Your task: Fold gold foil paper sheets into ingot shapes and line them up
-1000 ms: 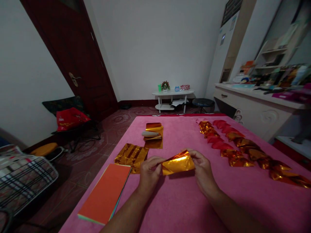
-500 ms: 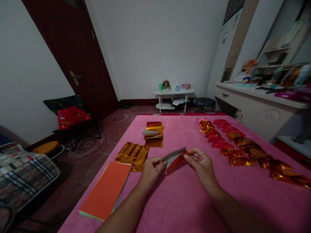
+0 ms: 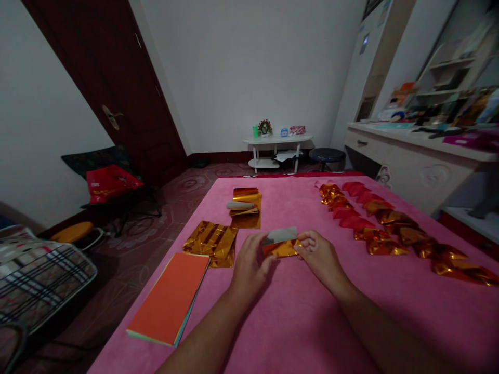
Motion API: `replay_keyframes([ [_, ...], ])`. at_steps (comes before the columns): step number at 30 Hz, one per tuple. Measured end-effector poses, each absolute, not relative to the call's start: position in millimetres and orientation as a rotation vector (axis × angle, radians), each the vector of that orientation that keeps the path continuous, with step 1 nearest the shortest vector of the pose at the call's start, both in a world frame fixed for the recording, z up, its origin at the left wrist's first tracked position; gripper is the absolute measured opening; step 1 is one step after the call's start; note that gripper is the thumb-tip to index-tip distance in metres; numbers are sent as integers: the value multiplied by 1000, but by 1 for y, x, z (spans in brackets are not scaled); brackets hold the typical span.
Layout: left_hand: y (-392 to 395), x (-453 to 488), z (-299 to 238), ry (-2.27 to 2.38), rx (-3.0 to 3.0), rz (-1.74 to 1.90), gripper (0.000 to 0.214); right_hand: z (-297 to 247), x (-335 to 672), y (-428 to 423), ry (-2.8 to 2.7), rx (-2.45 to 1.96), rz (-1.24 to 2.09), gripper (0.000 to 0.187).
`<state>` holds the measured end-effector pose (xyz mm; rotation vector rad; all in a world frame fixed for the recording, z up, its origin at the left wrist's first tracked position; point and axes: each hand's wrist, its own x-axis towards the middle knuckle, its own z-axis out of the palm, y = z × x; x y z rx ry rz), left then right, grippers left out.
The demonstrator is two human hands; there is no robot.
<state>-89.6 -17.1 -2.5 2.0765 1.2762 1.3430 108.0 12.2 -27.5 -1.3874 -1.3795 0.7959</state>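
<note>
Between my hands is a small folded strip of gold foil paper (image 3: pixel 284 248), its upper flap grey and its lower part shiny gold. My left hand (image 3: pixel 251 262) is curled around the strip's left end, with the thumb low in front and the fingers behind. My right hand (image 3: pixel 317 254) pinches the right end between thumb and fingers. To the left lie crinkled gold foil sheets (image 3: pixel 212 241) and an orange-topped stack of coloured paper (image 3: pixel 171 298). Farther off is another pile of gold foil (image 3: pixel 249 218) with a grey rolled piece (image 3: pixel 239 205) on it.
Two rows of folded foil pieces, gold (image 3: pixel 413 239) and red (image 3: pixel 346 215), run along the right side of the pink-covered table (image 3: pixel 296 317). Beyond stand a low white table (image 3: pixel 276 139) and a dark stool (image 3: pixel 326 155). A white cabinet (image 3: pixel 421 161) is at the right.
The strip has tipped so its gold front and grey flap face me more. My left hand has shifted slightly, its thumb now lower and farther from its fingers. The view has tilted a little.
</note>
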Motion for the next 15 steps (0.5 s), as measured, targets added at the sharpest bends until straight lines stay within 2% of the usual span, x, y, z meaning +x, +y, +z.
replay_keyframes([
  [4,-8,-85,-17,1317,2012,1245,63,-18,111,12,-1375,-1304,1016,28],
  [7,-5,-85,-21,1327,2064,1166,45,-13,119,14,-1454,-1274,1104,32],
  [9,-6,-85,-19,1297,2120,1129,30,-13,127,16,-1590,-1247,1016,28],
  [12,-7,-85,-17,1282,2127,1114,27,-16,137,20,-1781,-1175,777,18],
  [15,-8,-85,-17,1284,2133,1093,25,-15,142,21,-1855,-1123,689,12],
])
